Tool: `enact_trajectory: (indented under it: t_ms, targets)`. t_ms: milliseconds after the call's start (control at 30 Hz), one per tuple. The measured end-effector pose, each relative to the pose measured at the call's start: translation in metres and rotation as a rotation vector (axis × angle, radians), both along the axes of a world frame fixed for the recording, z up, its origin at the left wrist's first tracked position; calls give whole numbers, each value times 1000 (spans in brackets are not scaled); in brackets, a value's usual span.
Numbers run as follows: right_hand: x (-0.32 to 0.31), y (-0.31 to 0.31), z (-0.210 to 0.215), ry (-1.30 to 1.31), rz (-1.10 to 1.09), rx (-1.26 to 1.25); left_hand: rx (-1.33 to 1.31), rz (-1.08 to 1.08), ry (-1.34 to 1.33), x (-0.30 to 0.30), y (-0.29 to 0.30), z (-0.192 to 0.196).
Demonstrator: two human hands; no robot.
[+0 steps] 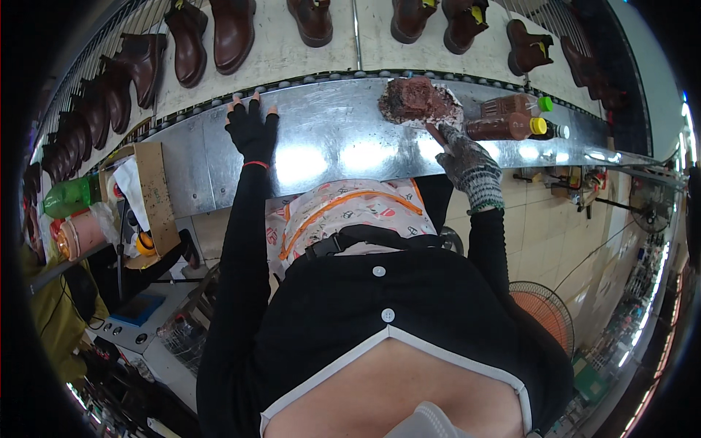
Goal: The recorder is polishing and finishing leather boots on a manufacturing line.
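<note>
Bench (328, 139): we have its shiny metal top running crosswise before us, with bright reflections across the middle.
Left hand (252, 131): ours is open in a black fingerless glove, bare fingertips spread at the bench's far edge; it grips nothing that we can see. A red band (255, 163) circles the wrist.
Right hand (467, 162): ours wears a grey patterned knit glove and is closed around a slim brown stick (436, 134). We cannot tell what tool the stick belongs to.
Brown lump (418, 98): we see it on the bench just beyond the right hand, rough and dark, with a crusty, pale-edged spread around it. The stick points toward it; we cannot tell whether they touch.
Bottles (504, 127): we find these to the right of the lump, lying on the bench, two with brown contents; one cap is green, one yellow.
Boots (235, 35): beyond the bench, we face brown pairs on a pale belt (277, 55), some with yellow inside, more curving away at left.
Cardboard box (159, 197): we have it at the bench's left end, a white cloth (130, 186) inside.
</note>
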State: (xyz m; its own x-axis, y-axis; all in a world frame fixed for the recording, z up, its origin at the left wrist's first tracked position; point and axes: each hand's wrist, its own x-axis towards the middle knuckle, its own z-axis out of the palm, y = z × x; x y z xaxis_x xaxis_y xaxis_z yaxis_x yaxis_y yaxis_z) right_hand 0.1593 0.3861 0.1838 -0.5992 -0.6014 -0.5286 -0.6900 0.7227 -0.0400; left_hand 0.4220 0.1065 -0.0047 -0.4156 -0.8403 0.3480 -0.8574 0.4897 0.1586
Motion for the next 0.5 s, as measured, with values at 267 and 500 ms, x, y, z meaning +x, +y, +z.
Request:
enact_trajectory:
  t_ms: [267, 500]
  targets:
    - [4, 1, -22, -237, 164, -373, -1, -16, 34, 2, -2, -4]
    - [39, -46, -117, -467, -133, -407, 26, -23, 67, 2, -2, -4]
